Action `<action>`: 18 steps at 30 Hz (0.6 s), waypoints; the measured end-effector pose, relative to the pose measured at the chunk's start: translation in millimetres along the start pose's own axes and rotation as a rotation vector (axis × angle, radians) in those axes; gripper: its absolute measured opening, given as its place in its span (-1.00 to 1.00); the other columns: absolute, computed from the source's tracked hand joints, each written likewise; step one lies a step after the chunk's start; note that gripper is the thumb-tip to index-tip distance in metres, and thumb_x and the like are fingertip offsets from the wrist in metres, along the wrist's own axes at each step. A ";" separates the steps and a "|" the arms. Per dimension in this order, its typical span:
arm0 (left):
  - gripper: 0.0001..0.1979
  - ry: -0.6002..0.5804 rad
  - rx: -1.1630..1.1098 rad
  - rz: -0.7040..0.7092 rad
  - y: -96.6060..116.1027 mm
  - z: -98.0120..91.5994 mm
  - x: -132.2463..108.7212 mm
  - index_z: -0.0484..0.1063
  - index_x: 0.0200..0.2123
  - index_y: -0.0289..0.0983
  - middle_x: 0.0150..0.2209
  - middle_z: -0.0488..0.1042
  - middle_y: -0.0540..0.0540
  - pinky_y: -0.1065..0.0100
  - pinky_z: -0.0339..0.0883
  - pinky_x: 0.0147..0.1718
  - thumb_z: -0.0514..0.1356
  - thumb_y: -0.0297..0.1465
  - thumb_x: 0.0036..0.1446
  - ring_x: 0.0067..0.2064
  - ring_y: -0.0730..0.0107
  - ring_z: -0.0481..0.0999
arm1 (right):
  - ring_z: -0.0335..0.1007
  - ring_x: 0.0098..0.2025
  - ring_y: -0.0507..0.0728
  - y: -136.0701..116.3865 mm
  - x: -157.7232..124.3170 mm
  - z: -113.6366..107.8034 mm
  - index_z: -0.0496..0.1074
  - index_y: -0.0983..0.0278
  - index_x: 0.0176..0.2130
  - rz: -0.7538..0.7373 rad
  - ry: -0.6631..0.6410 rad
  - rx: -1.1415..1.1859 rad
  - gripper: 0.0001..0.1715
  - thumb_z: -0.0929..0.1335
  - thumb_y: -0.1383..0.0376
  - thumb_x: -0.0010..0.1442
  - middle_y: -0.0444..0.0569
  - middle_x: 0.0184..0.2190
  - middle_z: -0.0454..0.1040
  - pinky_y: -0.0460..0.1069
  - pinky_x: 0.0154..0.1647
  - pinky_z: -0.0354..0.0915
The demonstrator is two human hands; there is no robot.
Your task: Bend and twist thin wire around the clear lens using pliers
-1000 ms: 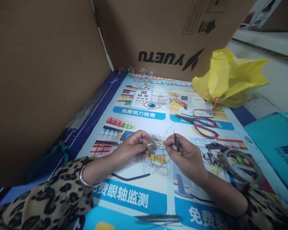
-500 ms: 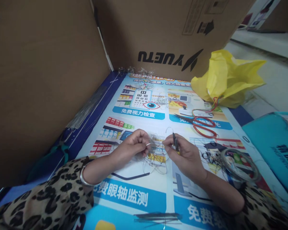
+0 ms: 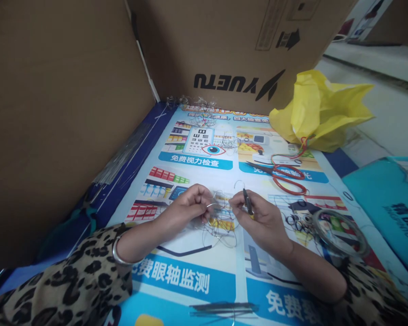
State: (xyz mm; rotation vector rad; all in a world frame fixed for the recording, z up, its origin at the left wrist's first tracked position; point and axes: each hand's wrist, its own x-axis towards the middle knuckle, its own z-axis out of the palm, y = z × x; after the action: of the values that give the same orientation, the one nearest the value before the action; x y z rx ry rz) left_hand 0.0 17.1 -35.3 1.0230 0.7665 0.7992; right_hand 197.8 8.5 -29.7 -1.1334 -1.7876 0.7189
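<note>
My left hand (image 3: pixel 193 206) is closed, its thumb and fingertips pinching a tangle of thin looped wire (image 3: pixel 221 233) that spreads over the printed sheet. Opposite it, my right hand (image 3: pixel 258 219) is closed round a small tool with a dark pointed tip (image 3: pixel 247 201); its handle is mostly hidden in the palm. The right thumb and forefinger are pressed together beside the tangle, and whether they grip a wire end is too small to tell. A thin curved wire (image 3: pixel 239 184) shows just above that hand. Red-handled scissors (image 3: pixel 287 177) lie beyond it.
Cardboard walls (image 3: pixel 224 40) stand at the back and left. A yellow bag (image 3: pixel 321 113) and a turquoise pouch (image 3: pixel 387 208) are at right, near a wire coil (image 3: pixel 362 244). Straight wires (image 3: pixel 224 309) lie in front, more wires (image 3: pixel 119 158) at left beside teal-handled pliers (image 3: pixel 86 213).
The view has shifted very slightly. Both hands keep nearly the same place and the same hold on the wire and the tool.
</note>
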 end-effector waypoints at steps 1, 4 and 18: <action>-0.85 0.002 -0.001 0.000 0.2 0.1 0.1 0.23 -0.26 -0.26 -0.43 0.38 0.01 0.40 0.19 -0.43 0.09 -0.54 0.07 -0.43 0.50 0.37 | 0.35 -0.41 0.03 -0.5 -0.1 -0.1 0.37 0.25 -0.38 0.009 -0.007 -0.003 -0.96 0.30 0.35 0.09 -0.12 -0.46 0.40 -0.08 -0.36 0.28; -0.85 0.006 -0.007 -0.003 0.3 0.3 0.2 0.24 -0.26 -0.26 -0.42 0.38 0.01 0.39 0.21 -0.42 0.10 -0.55 0.06 -0.43 0.51 0.37 | 0.35 -0.42 0.03 -1.0 -0.5 -0.2 0.37 0.26 -0.37 0.022 -0.029 -0.014 -0.94 0.29 0.34 0.09 -0.12 -0.47 0.41 -0.08 -0.37 0.28; -0.85 -0.012 -0.004 0.011 -0.9 -1.1 1.4 0.25 -0.27 -0.27 -0.41 0.38 0.00 0.40 0.20 -0.43 0.08 -0.57 0.07 -0.44 0.53 0.37 | 0.34 -0.41 0.03 0.4 -1.1 -1.1 0.40 0.28 -0.34 0.018 -0.071 -0.045 -0.89 0.28 0.34 0.09 -0.08 -0.45 0.42 -0.07 -0.36 0.27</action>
State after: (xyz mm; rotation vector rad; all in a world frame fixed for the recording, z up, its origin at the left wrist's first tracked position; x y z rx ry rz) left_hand 0.0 18.5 -36.7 1.0281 0.7492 0.8034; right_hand 199.1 7.7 -29.9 -1.1678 -1.8636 0.7404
